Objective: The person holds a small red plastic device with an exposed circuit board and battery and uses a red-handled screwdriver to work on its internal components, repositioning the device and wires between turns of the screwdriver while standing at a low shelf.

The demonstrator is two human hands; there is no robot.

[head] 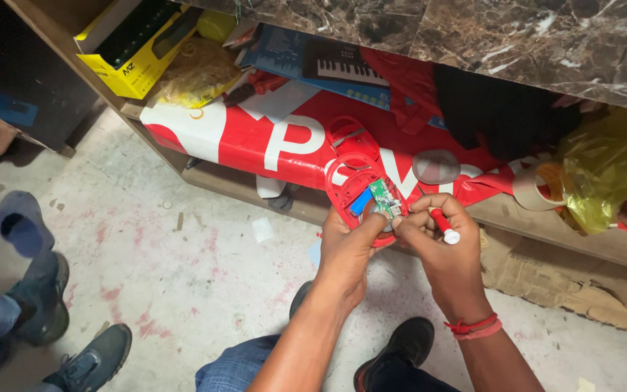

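A: Head view, entry one. Where does the work piece sit?

B: One opened red plastic oval shell (353, 190) is held up just above both hands, in front of a low shelf. Inside it: one small green circuit board (382, 196) and one blue part (361, 202) beside it.

A: Left hand?

B: Left hand (346, 250) curled shut around the shell's lower edge, thumb tip pressing near the board.

A: Right hand?

B: Right hand (444, 239) closed on one red-handled tool with a white end (444, 225); fingertips touch the shell's right edge. One red thread band (473, 327) at that wrist.

A: Nearer the camera?

B: Two black shoes (393, 352) and a blue-jeaned knee (237, 366) on the stained concrete floor (183, 276).

A: Farther?

B: One roll of brown tape (535, 189) on the shelf, one red and white wrapped bundle (270, 138), one yellow plastic bag (604, 170), one yellow box (136, 43), all under a dark marble counter (531, 36). Another person's shoes (45, 305) at far left.
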